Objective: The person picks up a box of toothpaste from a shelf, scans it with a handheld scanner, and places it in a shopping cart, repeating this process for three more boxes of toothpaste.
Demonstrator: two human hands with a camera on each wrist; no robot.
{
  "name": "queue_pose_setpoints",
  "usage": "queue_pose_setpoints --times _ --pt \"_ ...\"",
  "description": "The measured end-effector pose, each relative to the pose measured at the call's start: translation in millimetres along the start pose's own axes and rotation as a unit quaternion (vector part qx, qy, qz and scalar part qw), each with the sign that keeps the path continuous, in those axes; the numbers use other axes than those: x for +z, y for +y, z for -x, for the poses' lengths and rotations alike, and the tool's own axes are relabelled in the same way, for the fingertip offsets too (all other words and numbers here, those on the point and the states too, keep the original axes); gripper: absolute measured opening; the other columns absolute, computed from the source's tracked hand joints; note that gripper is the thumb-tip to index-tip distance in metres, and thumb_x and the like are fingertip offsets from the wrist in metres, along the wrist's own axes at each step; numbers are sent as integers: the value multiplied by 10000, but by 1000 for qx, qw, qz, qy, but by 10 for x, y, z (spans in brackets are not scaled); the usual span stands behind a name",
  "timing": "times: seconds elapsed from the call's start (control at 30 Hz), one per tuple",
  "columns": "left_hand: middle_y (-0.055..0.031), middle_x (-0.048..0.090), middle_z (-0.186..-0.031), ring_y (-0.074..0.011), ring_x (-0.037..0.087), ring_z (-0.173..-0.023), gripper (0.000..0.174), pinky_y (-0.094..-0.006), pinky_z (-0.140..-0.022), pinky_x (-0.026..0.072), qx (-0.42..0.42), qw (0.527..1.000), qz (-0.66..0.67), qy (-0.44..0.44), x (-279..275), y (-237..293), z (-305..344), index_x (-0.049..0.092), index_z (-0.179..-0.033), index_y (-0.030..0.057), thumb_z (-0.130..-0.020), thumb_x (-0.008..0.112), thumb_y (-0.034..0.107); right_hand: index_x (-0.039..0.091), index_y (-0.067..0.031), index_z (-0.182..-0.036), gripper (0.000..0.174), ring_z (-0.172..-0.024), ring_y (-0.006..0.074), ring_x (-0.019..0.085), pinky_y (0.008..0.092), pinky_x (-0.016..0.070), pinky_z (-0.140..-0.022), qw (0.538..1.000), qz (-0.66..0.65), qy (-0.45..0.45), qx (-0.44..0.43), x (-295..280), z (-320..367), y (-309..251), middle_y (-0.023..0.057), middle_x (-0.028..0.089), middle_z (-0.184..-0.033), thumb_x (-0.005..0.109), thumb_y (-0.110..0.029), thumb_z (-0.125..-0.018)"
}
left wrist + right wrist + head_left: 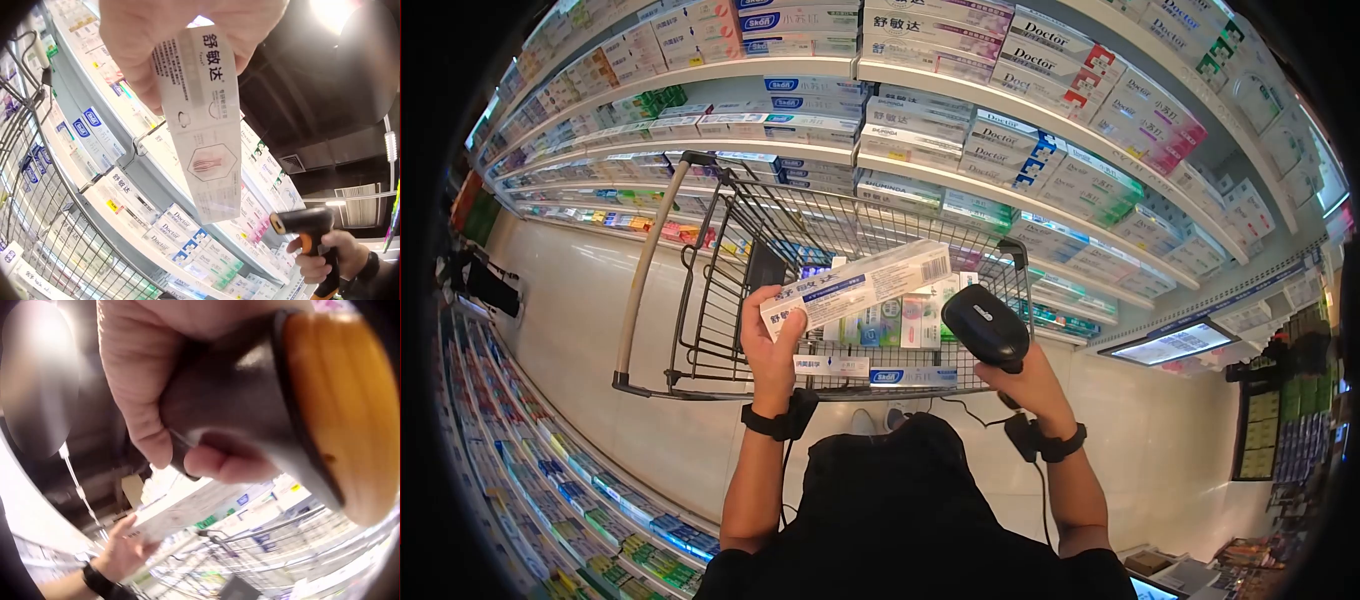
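In the head view my left hand (772,345) grips one end of a long white toothpaste box (865,285) with dark lettering, thumb across its near face. The box tilts up to the right over the shopping cart (652,255), and a barcode shows near its far end. My right hand (1038,390) holds a black barcode scanner (988,325), its head close to the right of the box. From the left wrist, the toothpaste box (209,125) hangs between thumb and fingers, with the black and orange scanner (306,225) lower right. Fingers wrap the scanner's handle in the right wrist view.
Several toothpaste boxes lie in the wire cart, including a blue-labelled box (915,377) at its near side. Stocked shelves (960,165) rise just beyond the cart, and another stocked shelf (600,490) runs at lower left. A lit screen (1175,340) stands at right.
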State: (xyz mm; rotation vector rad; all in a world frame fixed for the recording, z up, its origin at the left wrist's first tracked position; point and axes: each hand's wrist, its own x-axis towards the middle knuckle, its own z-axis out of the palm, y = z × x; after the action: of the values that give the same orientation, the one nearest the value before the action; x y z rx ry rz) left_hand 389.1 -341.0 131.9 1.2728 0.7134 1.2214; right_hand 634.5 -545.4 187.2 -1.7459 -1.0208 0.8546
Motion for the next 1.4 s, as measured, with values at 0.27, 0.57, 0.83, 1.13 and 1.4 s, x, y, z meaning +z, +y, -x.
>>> queue_pose_setpoints --times 0.27,0.57,0.83,1.13,1.4 --pt "-108 597 -1066 -175 618 -952 337 -294 -806 540 -167 971 143 95 -44 -233 -211 477 -1170 21 -918 617 196 586 -50 -1081 440 -862 390 649 454 519 -732 886 420 -172 94 -842 -462 996 214 669 -873 705 -187 -680" --pt "-90 614 -1063 -161 627 -939 358 -250 -762 549 -200 960 138 139 6 -213 -335 492 -1158 42 -913 626 266 693 -45 -1016 311 -929 310 674 406 553 -756 709 541 -407 197 -279 -1295 2359 175 691 -965 667 -123 -716" --pt "-95 600 -1095 -170 619 -965 408 -265 -795 550 -192 959 93 187 -84 -173 -362 481 -1186 40 -898 648 276 650 -64 -1149 329 -1053 279 635 390 512 -882 706 531 -338 324 117 -1250 3528 140 653 -1157 516 -237 -903" --pt "-101 579 -1097 -175 591 -996 546 -330 -910 476 -171 978 76 94 45 -292 -462 419 -1293 18 -869 681 241 650 1 -1062 487 -1005 335 632 404 519 -845 763 424 -370 319 -212 -1497 2904 208 660 -1058 679 -377 -757" --pt "-77 599 -1091 -128 571 -992 461 -269 -861 470 -156 982 3 -101 358 -322 -536 484 -1238 12 -843 699 113 528 -8 -1281 476 -1063 309 616 360 466 -940 987 84 -86 -106 -517 -1684 640 204 616 -1185 643 -216 -868"
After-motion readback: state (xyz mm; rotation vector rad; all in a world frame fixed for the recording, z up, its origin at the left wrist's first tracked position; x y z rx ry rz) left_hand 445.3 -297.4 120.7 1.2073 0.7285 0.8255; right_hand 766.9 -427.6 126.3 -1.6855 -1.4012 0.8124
